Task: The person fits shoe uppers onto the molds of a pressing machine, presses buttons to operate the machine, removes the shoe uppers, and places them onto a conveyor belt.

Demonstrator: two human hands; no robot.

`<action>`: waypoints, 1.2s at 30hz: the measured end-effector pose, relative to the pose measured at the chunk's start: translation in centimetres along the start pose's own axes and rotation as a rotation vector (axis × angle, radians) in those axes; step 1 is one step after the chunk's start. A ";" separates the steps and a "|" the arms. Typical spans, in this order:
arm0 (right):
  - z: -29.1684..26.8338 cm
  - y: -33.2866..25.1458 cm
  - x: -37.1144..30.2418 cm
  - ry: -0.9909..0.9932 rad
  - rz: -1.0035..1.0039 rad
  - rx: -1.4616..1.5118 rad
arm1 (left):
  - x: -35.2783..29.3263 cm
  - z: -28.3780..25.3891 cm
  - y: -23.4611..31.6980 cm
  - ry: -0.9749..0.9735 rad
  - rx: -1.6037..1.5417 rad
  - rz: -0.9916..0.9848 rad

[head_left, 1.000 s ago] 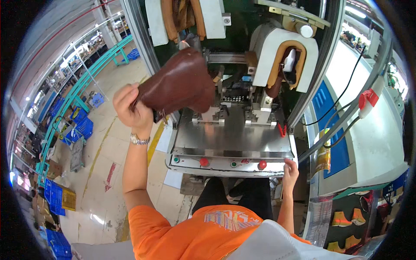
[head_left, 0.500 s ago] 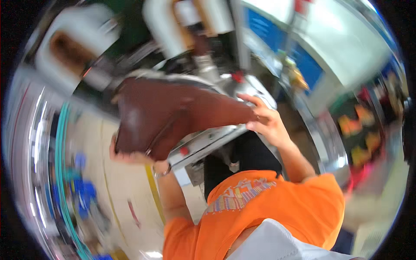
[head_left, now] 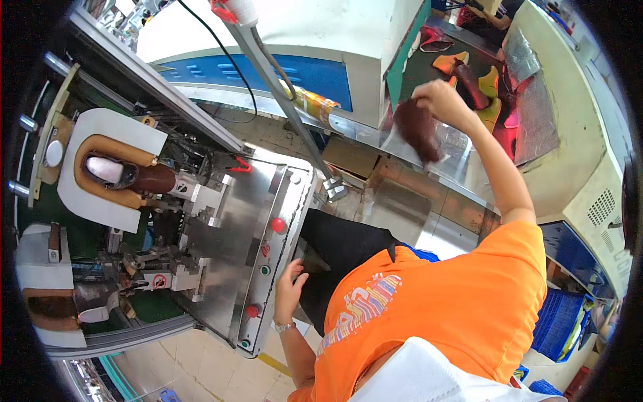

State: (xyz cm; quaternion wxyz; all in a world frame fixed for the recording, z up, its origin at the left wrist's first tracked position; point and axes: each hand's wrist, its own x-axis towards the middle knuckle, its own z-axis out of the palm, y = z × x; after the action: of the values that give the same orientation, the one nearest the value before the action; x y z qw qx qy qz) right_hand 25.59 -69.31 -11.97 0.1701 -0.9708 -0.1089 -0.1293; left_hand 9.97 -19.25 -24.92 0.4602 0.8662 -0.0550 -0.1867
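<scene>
My right hand (head_left: 443,104) is closed on one end of a brown leather boot upper (head_left: 416,131). The upper hangs down from it, slightly blurred, at the metal edge of a conveyor at the upper right. Beside the front edge of the machine's control panel (head_left: 258,271) is my left hand (head_left: 290,293), empty, with its fingers apart. On the machine at the left, another brown upper (head_left: 155,179) sits in a tan-lined, U-shaped white clamp (head_left: 114,134). A second such clamp (head_left: 41,271) stands nearer, with a dark form in front of it.
The dark conveyor (head_left: 429,63) carries brown, yellow and orange-red uppers. Red and green buttons (head_left: 278,225) line the panel. A grey metal post (head_left: 284,87) rises between the machine and a white-and-blue cabinet (head_left: 268,74). Blue crates (head_left: 559,321) stand at the lower right.
I have turned toward the right. My left hand has let go of the brown boot upper and lowered beside the panel. My right hand has carried the upper to the conveyor.
</scene>
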 end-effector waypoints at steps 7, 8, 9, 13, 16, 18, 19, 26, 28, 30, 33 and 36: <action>9.1 14.1 4.5 -0.015 0.234 -0.324 | 2.7 0.4 0.1 0.051 0.085 0.019; 11.5 12.9 4.6 -0.121 0.308 -0.201 | 2.9 0.8 -0.8 0.050 0.089 0.011; 13.6 12.1 4.1 -0.204 0.240 -0.192 | 2.9 1.4 -1.8 0.032 0.002 -0.030; 19.2 13.7 0.2 -0.389 0.149 0.089 | 0.3 3.0 -5.6 0.006 -0.420 -0.442; 21.7 20.2 -4.4 -0.241 0.372 0.224 | -4.8 2.9 -10.8 0.517 -1.420 -0.552; 21.0 25.8 -7.3 0.187 0.873 0.646 | -5.8 3.2 -9.8 0.867 -1.043 -0.331; 20.3 28.3 -8.5 0.310 0.995 0.700 | -5.9 3.4 -7.5 0.915 -0.524 -0.191; 16.2 37.3 -9.4 0.789 1.376 1.085 | -10.1 0.2 -19.4 1.038 -1.630 -0.085; 16.2 38.2 -9.6 0.837 1.445 1.127 | -10.5 -0.1 -18.7 0.948 -1.592 -0.103; 16.8 39.5 -9.6 0.870 1.538 1.145 | -10.4 -0.9 -18.8 1.031 -1.602 -0.209; 16.7 43.8 -10.6 0.822 1.222 1.290 | -8.8 -0.4 -18.1 1.136 -1.785 -0.399; 11.3 47.4 -9.8 0.926 0.824 1.543 | -7.3 0.3 -20.8 1.030 -1.948 -0.469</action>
State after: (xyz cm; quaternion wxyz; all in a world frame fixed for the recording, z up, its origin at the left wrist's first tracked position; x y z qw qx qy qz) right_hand 30.87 -110.39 -39.41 0.8136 -0.4093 0.2605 -0.3204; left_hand 1.50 -5.62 -40.07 0.8616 0.1008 0.4750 0.1477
